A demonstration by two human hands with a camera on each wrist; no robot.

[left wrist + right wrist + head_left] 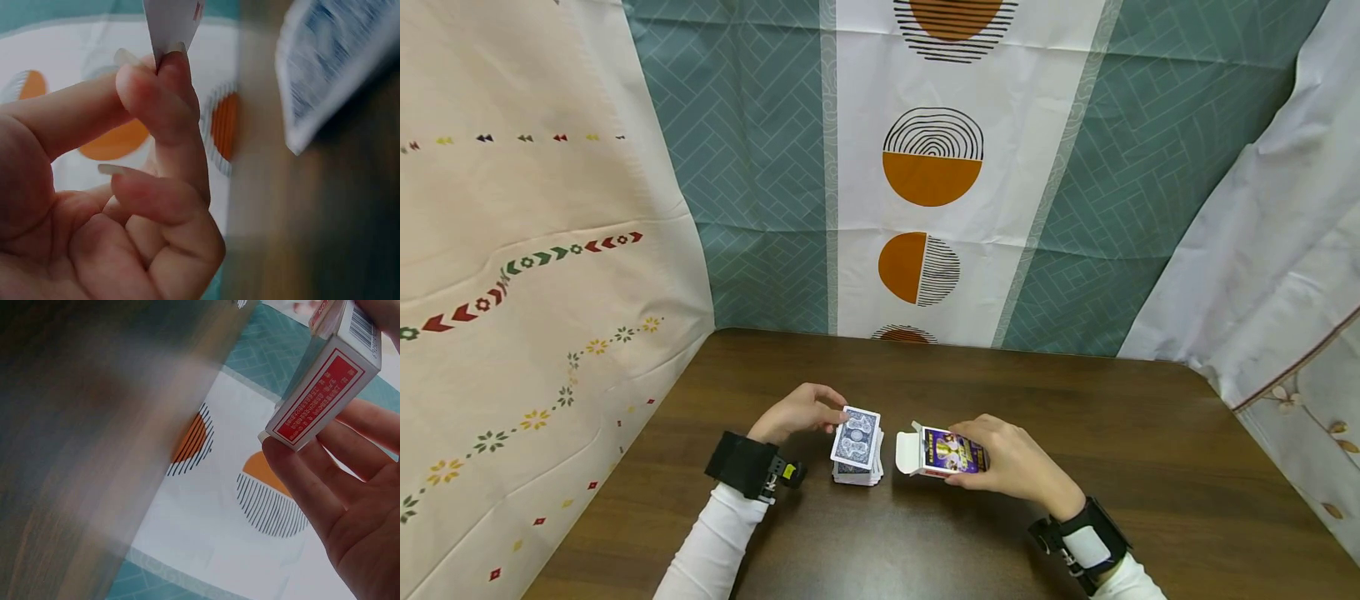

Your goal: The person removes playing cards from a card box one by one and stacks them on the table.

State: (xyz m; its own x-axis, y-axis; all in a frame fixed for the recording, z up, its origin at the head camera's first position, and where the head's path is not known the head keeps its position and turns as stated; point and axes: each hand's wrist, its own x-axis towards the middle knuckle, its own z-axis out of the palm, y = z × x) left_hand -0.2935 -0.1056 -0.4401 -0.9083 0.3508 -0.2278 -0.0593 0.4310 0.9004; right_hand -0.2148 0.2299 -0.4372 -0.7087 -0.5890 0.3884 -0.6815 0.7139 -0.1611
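Observation:
A blue-backed playing card [856, 437] is pinched by its upper left corner between the thumb and fingers of my left hand [801, 414]. It sits above a stack of playing cards [859, 477], blue backs up, in the middle of the table. In the left wrist view the pinched card [170, 25] shows its white face, and part of the stack [325, 62] is blurred at the right. Right of the stack, my right hand [1011, 457] grips a purple and white card box [951, 450] with its flap open toward the cards. The box's red printed side [319, 400] faces the right wrist camera.
The brown wooden table [1037, 392] spreads around both hands. Behind it hangs a green and white cloth [760, 208] with orange circles. A cream patterned cloth [535, 275] hangs at the left and a white one [1247, 250] at the right.

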